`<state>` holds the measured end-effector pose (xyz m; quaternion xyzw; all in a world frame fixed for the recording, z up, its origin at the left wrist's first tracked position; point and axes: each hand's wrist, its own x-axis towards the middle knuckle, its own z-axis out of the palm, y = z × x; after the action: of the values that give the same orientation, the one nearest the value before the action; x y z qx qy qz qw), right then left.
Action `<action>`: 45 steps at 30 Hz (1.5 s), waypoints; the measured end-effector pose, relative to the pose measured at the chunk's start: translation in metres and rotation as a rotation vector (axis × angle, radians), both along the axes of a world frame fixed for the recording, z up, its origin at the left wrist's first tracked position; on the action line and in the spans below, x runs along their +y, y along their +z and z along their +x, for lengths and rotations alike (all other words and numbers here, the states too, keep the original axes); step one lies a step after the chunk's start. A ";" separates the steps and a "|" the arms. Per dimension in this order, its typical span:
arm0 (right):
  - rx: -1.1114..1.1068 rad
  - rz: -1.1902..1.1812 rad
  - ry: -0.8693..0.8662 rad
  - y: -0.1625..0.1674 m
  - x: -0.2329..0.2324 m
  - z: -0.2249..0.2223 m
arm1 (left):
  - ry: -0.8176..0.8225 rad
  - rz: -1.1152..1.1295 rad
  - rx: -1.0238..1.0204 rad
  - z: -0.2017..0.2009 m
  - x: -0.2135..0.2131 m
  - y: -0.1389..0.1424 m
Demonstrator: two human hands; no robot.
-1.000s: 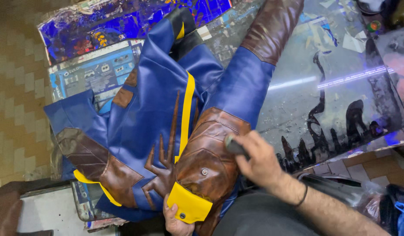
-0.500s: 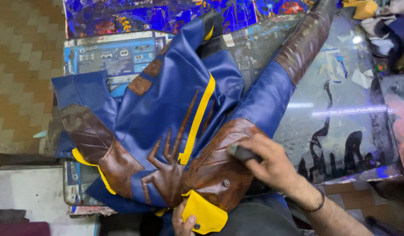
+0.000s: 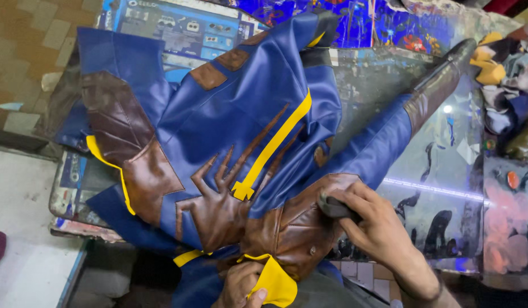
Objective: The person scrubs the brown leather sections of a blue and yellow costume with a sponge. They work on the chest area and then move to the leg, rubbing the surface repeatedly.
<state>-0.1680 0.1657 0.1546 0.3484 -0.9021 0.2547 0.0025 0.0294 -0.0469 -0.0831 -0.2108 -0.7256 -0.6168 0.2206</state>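
Jacket [image 3: 241, 131], blue leather-look with brown panels and yellow trim, 1 item, spread flat across the glass-topped table [image 3: 446, 171]; collar end far, hem end near, overhanging the near edge toward me. 1 sleeve runs to the far right, ending in a brown cuff [image 3: 441, 80]; the other lies at the left.

Right hand [image 3: 378, 228]: fingers curled and pressed together around a small dark pad [image 3: 332, 206], which I see touching the brown shoulder panel [image 3: 298, 228] at the near right of the garment.

Left hand [image 3: 241, 285]: at the near edge, thumb and fingers pinching a yellow flap [image 3: 273, 280] of the lining or trim, holding that corner taut.

Handling, my judgement: material looks soft and pliable but fairly heavy, draping rather than standing; the surface shows a sheen and is likely slippery against the glass, so it may slide unless pinned. Best holds appear to be the hem edges, the yellow flap and the cuffs, where layers are doubled; the appliqué claw-shaped patch [image 3: 218, 199] and the yellow stripe [image 3: 275, 142] look stitched on and should not be pulled.

Surroundings: printed blue sheets [image 3: 184, 25] beneath the far left; scraps of fabric [image 3: 498, 68] at the far right; tiled floor [image 3: 24, 34] at the left.
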 end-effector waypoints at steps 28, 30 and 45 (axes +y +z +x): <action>-0.669 -1.342 -0.597 -0.136 0.194 0.002 | 0.252 0.837 -0.350 -0.014 0.021 0.034; -0.671 -1.408 -0.549 -0.128 0.204 -0.012 | 0.298 0.935 -0.332 -0.024 0.043 0.074; -0.200 -1.578 -0.167 0.077 0.254 -0.238 | -0.357 1.063 -0.449 -0.494 0.384 0.313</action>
<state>-0.4058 0.4196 0.2311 0.1509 -0.4746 0.8469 0.1866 -0.4646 0.3367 0.2303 -0.0550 -0.3003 -0.9518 0.0304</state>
